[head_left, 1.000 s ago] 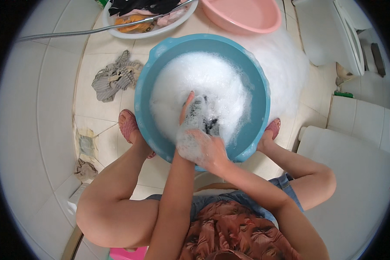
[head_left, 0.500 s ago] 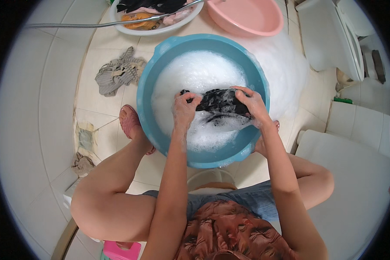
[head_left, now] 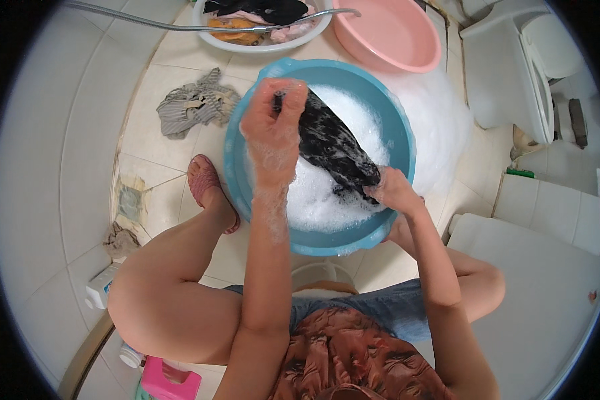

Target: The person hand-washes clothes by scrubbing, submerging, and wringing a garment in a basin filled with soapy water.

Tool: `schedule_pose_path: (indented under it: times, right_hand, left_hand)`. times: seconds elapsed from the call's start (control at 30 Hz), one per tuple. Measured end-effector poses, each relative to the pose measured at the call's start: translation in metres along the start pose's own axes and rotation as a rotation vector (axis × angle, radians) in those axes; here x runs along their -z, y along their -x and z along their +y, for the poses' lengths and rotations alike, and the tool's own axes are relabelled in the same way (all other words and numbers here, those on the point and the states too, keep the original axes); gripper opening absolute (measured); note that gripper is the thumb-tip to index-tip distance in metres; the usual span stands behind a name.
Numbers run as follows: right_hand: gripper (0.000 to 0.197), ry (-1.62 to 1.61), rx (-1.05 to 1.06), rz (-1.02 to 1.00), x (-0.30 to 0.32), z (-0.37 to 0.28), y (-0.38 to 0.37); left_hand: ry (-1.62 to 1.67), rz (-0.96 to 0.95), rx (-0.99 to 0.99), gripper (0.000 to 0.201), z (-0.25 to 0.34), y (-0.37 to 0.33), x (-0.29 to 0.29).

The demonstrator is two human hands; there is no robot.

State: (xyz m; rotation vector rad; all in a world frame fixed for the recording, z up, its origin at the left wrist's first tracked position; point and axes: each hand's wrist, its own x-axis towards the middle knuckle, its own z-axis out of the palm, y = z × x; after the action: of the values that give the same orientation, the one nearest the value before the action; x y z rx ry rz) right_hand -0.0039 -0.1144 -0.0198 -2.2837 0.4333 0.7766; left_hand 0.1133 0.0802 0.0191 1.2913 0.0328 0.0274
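Observation:
Between my two hands a wet black garment [head_left: 335,143], streaked with suds, is stretched on a slant over a blue basin [head_left: 320,248]. My left hand [head_left: 273,127], foamy down to the wrist, is closed in a fist round its upper end, raised above the basin's left side. Lower down, my right hand [head_left: 395,191] grips the other end near the basin's right wall. White foam [head_left: 320,203] covers the water beneath. What kind of garment it is I cannot make out.
Beyond the basin stand a white tub [head_left: 260,47] of clothes, with a shower hose [head_left: 200,28] across it, and a pink basin [head_left: 387,33]. Striped cloth [head_left: 193,107] lies on the floor at left. Foam [head_left: 440,127] spreads over the tiles beside a toilet [head_left: 507,73].
My left hand has risen, pulling one end of the black garment up out of the suds. My right hand has dropped slightly, and the cloth is now drawn out lengthwise.

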Motion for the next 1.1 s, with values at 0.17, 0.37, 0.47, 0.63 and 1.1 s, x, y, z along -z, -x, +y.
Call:
schedule_pose_path:
  times: [0.17, 0.37, 0.47, 0.63, 1.1]
  right_hand:
    - [0.036, -0.48, 0.165, -0.122, 0.016, -0.042, 0.009]
    - [0.068, -0.074, 0.48, 0.52, -0.041, 0.031, -0.091]
    - [0.066, 0.438, -0.054, 0.379, -0.093, 0.072, -0.129]
    - [0.051, 0.751, 0.203, -0.484, -0.112, 0.005, -0.115]
    - [0.028, -0.083, 0.304, 0.39, -0.107, -0.071, 0.0]
  left_hand:
    - [-0.084, 0.07, -0.04, 0.017, -0.02, -0.014, 0.035]
    - [-0.795, -0.061, 0.221, 0.033, -0.127, 0.016, 0.038]
    - [-1.068, -0.242, 0.328, 0.053, -0.179, 0.054, 0.01]
    - [-0.641, -0.085, 0.736, 0.053, -0.244, 0.068, 0.076]
    - [0.679, 0.172, 1.113, 0.063, -0.15, 0.041, 0.012]
